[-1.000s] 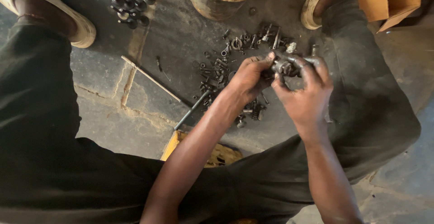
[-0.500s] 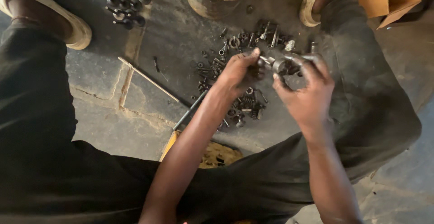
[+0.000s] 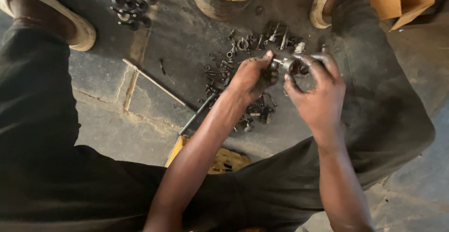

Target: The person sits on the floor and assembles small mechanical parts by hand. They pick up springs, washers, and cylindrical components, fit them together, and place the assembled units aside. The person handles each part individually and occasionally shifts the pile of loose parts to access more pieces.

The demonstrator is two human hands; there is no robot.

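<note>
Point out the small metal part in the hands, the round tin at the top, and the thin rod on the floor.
Small metal part point(image 3: 287, 64), head view, on its grey body between the fingertips.
Round tin point(image 3: 217, 3), head view, on its rusty outer wall.
Thin rod point(image 3: 152, 81), head view, on the middle of its length.

1. A cardboard box point(image 3: 402, 0), orange-brown, open flaps, stands at the upper right corner of the frame, partly cut off by the edge; no labels, signs or screens are visible.
</note>
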